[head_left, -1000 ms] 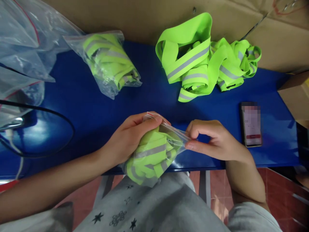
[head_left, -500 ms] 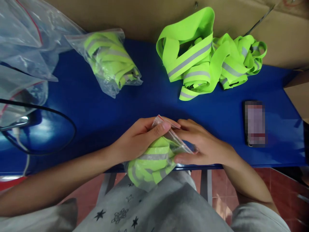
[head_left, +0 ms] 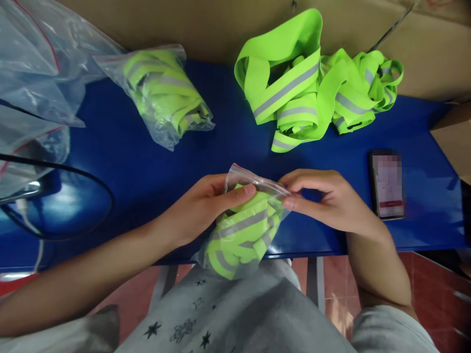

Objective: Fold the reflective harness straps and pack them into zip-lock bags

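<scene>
A clear zip bag (head_left: 241, 235) with folded neon-green strap and grey reflective stripes inside hangs at the table's front edge. My left hand (head_left: 209, 206) grips its left side, thumb across the front near the top. With thumb and fingers pinched, my right hand (head_left: 320, 196) holds the right end of the bag's zip edge. Behind, a second filled bag (head_left: 162, 93) lies at the back left. Loose green reflective straps (head_left: 290, 88) are heaped at the back, right of centre.
Large clear bags (head_left: 33, 63) with red zip lines lie at the left. Near them are a black cable (head_left: 106, 191) and a white cord. A phone (head_left: 388, 186) rests on the blue table (head_left: 434, 196) at the right. Cardboard (head_left: 206, 29) stands along the back.
The zip edge has come up and is spread wider between my hands. My right hand has turned and moved slightly right, from the bag's side to a pinch on the zip corner.
</scene>
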{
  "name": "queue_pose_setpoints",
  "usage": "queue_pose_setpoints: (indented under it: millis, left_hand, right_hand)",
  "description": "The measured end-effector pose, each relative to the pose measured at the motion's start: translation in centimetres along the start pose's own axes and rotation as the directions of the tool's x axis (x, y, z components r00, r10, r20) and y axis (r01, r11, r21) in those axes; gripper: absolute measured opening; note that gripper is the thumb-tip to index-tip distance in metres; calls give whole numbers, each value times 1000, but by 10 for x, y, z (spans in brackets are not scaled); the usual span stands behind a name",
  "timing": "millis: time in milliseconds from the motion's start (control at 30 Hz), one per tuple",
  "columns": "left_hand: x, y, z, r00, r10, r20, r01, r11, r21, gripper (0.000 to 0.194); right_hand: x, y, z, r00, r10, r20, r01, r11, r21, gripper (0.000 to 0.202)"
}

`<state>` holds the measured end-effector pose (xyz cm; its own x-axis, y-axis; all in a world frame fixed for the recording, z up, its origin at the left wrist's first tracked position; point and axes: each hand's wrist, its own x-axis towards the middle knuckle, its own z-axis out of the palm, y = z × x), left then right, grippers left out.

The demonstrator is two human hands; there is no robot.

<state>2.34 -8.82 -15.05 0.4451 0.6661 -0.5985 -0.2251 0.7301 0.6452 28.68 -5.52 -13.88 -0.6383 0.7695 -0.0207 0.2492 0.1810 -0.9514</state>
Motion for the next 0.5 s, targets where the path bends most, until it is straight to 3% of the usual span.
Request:
queue_pose_setpoints:
  millis: [133,333,500]
  left_hand:
    - [-2,3,0,998,-14,-59,10,998,-64,34]
    - [-4,12,-1,998,24,-66,-29,997,-68,28]
    - [-4,19,-5,990,138,-24,-138,990,15,23]
  right_hand:
    - [-2,-7,-10,995,99,-15,-99,994,-44,28]
    - [-3,-5,-15,983,-12,183,12,1000,0,18]
    - [-6,-9,-11,999,-2,49,2,1000,-2,15]
